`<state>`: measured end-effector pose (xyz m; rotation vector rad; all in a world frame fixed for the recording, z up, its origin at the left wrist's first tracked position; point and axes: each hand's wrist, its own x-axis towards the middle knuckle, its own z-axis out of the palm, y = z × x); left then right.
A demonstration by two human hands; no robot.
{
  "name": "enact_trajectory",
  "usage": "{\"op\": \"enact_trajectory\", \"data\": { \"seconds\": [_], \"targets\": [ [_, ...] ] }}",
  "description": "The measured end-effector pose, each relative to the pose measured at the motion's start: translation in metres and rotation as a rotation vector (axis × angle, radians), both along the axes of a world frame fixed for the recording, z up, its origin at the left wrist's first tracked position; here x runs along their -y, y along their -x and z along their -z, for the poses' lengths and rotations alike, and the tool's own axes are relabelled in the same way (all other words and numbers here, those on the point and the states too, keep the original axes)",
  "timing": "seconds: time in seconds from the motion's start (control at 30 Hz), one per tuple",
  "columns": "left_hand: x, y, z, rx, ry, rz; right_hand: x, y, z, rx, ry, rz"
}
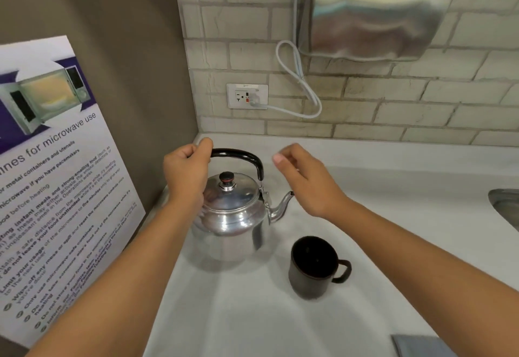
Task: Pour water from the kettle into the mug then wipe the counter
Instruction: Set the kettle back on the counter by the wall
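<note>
Counter [379, 216]: left hand [186, 172] grips kettle handle [238, 155].

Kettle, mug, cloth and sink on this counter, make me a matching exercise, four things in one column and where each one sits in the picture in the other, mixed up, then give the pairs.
Things
1. kettle
2. mug
3. cloth
4. sink

Places
A. cut off at the right edge of the picture
B. bottom right corner, lying flat on the counter
C. in the corner by the poster, handle gripped by the left hand
D. in front of the kettle's spout, handle pointing right

Pairs: 1-C, 2-D, 3-B, 4-A
</note>
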<state>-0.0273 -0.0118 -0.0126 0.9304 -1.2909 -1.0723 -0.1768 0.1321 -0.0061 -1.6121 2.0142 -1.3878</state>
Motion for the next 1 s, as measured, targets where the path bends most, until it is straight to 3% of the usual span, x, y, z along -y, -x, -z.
{"op": "enact_trajectory", "data": {
  "seconds": [0.27,0.73,1.0],
  "targets": [
    [0.055,0.032,0.034,-0.013,-0.043,0.023,0.081,0.003,0.020,-0.199,-0.025,-0.064],
    [0.085,0.059,0.071,0.006,-0.084,0.074,0.114,0.032,0.062,-0.243,-0.079,-0.023],
    [0.102,0.046,0.081,0.360,0.142,0.214,0.139,0.042,0.066,-0.122,-0.145,0.101]
  ]
}}
